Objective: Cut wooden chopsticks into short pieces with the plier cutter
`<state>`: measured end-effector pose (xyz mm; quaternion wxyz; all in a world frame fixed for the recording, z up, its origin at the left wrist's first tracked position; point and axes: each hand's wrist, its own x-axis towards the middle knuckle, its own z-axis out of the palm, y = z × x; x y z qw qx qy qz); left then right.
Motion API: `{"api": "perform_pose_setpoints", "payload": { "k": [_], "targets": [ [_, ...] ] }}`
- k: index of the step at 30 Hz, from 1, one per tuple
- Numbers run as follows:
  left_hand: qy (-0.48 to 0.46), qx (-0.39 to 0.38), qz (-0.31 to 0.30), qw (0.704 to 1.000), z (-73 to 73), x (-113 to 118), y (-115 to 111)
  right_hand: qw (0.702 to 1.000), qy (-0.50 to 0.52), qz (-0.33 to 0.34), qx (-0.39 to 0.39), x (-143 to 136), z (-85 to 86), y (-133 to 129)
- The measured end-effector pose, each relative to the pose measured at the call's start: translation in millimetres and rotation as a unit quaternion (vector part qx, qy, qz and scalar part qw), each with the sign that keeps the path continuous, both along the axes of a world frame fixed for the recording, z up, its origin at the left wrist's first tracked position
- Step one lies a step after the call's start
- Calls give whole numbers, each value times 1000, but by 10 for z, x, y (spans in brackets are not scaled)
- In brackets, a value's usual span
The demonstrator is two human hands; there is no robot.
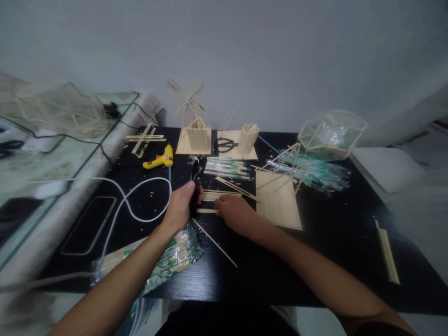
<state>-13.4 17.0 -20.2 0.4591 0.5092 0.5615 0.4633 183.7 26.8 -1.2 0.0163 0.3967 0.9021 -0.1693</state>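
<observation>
My left hand (180,205) is closed round a black pliers-like tool (198,170). Its rounded end points up and away from me; its exact kind is not clear. My right hand (235,212) is closed, its fingertips pinching the end of a thin wooden stick (206,211) that lies between my two hands. Just beyond it lies a row of bare wooden sticks (213,195). A single stick (217,245) slants across the black table (224,284) nearer to me. Beside my right wrist is a flat wooden board (278,198) with sticks leaning over its far edge.
A yellow glue gun (161,158) lies at the left behind a looped white cable (129,210). Wooden stick models, including a windmill (198,135) and a round tower (248,140), stand at the back. Wrapped chopsticks (175,252) lie under my left forearm. Loose sticks (387,254) sit far right.
</observation>
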Motion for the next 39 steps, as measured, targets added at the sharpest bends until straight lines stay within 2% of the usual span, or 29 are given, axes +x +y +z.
{"api": "perform_pose_setpoints", "payload": {
  "k": [4, 23, 30, 39],
  "targets": [
    [1, 25, -10, 1000, -22, -13, 4, 1000, 6, 4, 2, 0, -16, 3],
    [-34, 8, -5, 999, -20, -20, 11, 1000, 3, 12, 14, 3, -13, -1],
    [-37, 6, -13, 999, 23, -4, -3, 1000, -2, 7, 13, -4, 3, 0],
    [-28, 20, -23, 999, -18, -24, 20, 1000, -16, 0, 0, -17, 0, 1]
  ]
}}
